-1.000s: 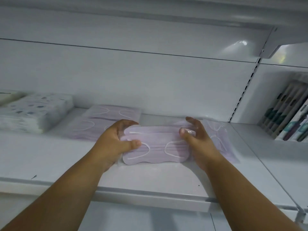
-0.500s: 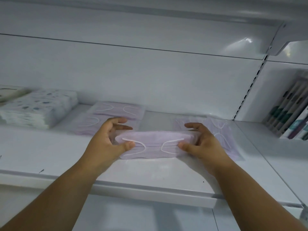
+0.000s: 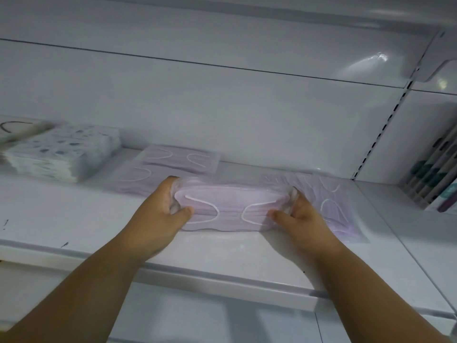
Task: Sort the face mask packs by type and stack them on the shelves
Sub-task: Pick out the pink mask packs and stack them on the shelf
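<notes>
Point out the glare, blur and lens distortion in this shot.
Head view: a bright glare patch sits on the glossy back panel at upper right; the patterned pack stack at far left is smeared by blur, while the lilac mask pack held by left hand and right hand is fairly sharp; the wide lens bows the shelf edge.

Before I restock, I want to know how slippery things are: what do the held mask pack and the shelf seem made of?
Lilac mask pack: pleated, matte, cloth-like masks with white ear loops, seemingly in clear glossy film, which crinkles at both hands. Shelf: probably white painted metal, smooth with a soft sheen and a rolled front lip.
</notes>
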The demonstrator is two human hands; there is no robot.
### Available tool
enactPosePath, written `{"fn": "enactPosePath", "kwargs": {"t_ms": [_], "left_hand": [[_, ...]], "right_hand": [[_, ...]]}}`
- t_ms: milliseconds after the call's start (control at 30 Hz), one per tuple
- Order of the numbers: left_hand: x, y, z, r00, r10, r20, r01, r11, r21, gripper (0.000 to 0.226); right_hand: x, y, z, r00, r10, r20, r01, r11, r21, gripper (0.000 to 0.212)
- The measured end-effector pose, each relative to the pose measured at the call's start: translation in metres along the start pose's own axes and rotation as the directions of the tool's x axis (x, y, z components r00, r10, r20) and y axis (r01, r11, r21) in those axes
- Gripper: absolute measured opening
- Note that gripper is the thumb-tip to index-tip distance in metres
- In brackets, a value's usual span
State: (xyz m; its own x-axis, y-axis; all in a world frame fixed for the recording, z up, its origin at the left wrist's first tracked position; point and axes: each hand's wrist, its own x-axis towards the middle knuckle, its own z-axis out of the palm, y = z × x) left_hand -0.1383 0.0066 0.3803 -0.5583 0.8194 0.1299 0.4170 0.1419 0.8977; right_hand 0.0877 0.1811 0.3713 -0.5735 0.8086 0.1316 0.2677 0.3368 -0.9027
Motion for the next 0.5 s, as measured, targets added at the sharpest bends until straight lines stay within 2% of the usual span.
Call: {"fn": "enactPosePath", "kwargs": {"t_ms": [100, 167, 267, 367, 433, 500], "left_hand": [[0.0, -0.005, -0.006, 0.997, -0.06, 0.039, 0.059, 0.998, 0.025, 0.056], [0.0, -0.01, -0.014, 0.999, -0.017, 0.045, 0.016, 1.0, 0.022, 0.048], [0.004, -0.017, -0.03, 0.998, 0.018, -0.054, -0.013, 0.995, 0.097, 0.051], [0.019, -0.025, -0.061, 0.995, 0.015, -0.094, -0.007, 0.996, 0.083, 0.022], [0.038, -0.03, -0.085, 0.994, 0.001, -0.109, -0.002, 1.0, -0.008, 0.024], [0.062, -0.032, -0.105, 0.986, -0.027, -0.165, 0.018, 0.998, -0.061, 0.033]], "right_hand": [[0.0, -0.006, 0.004, 0.999, 0.019, 0.029, -0.019, 1.0, -0.005, 0.024], [0.002, -0.009, 0.009, 1.0, 0.016, 0.018, -0.016, 0.999, 0.049, 0.026], [0.003, -0.017, 0.028, 1.0, 0.027, -0.001, -0.027, 0.998, 0.053, 0.023], [0.01, -0.027, 0.054, 0.999, 0.035, -0.016, -0.034, 0.998, 0.054, 0.019], [0.02, -0.042, 0.073, 0.999, 0.024, -0.045, -0.022, 0.998, 0.054, 0.006], [0.037, -0.054, 0.092, 0.992, 0.064, -0.11, -0.056, 0.995, 0.078, 0.031]]}}
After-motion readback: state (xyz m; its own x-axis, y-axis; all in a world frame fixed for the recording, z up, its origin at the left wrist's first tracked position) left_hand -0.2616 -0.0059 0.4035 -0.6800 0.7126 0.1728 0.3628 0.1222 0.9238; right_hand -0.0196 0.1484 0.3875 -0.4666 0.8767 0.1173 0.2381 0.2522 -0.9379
